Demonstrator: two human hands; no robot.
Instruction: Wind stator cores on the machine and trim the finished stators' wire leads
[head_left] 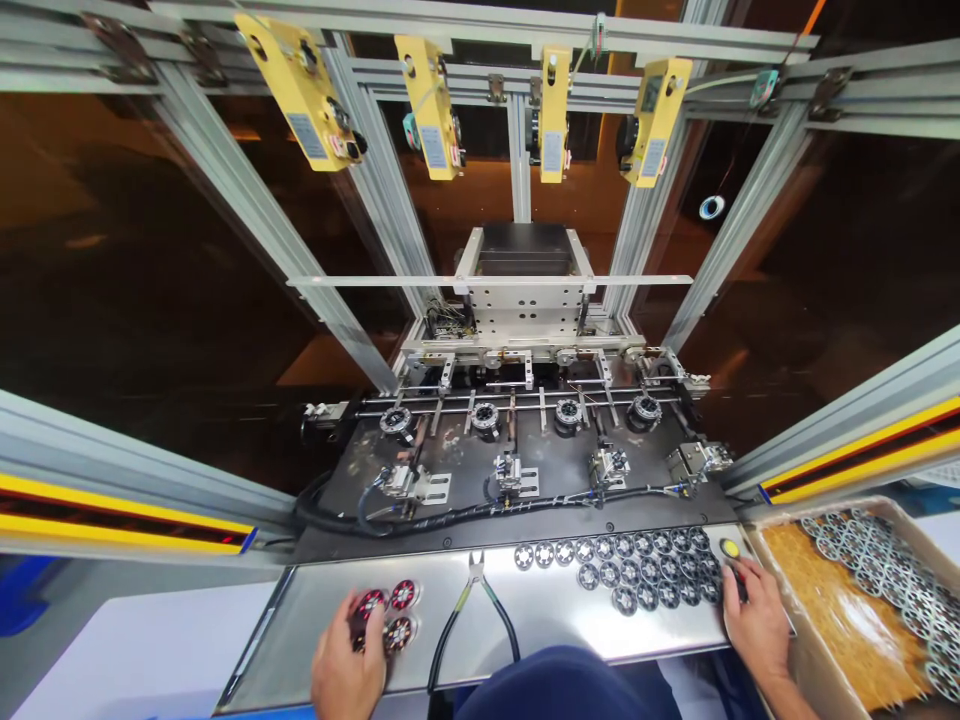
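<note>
My left hand (348, 660) is at the left of the metal tray, its thumb and fingers closed around a small wound stator that they partly cover. Beside it lie reddish copper-wound stators (403, 594). My right hand (757, 622) is at the tray's right end, thumb and forefinger bent around something dark with a bit of red, too covered to name. A round yellow button (729, 548) sits just beyond those fingertips. To the left of this hand, rows of black-and-silver stator cores (626, 572) lie flat. Cutting pliers (475, 590) lie mid-tray, handles spread.
Behind the tray (551, 625) stands a machine bed (465, 445) with several round fixtures (485, 416) and clamps. Yellow sensor units (553, 115) hang overhead. Yellow light-curtain bars (127, 515) flank both sides. A box (814, 650) with more silver cores stands at the right.
</note>
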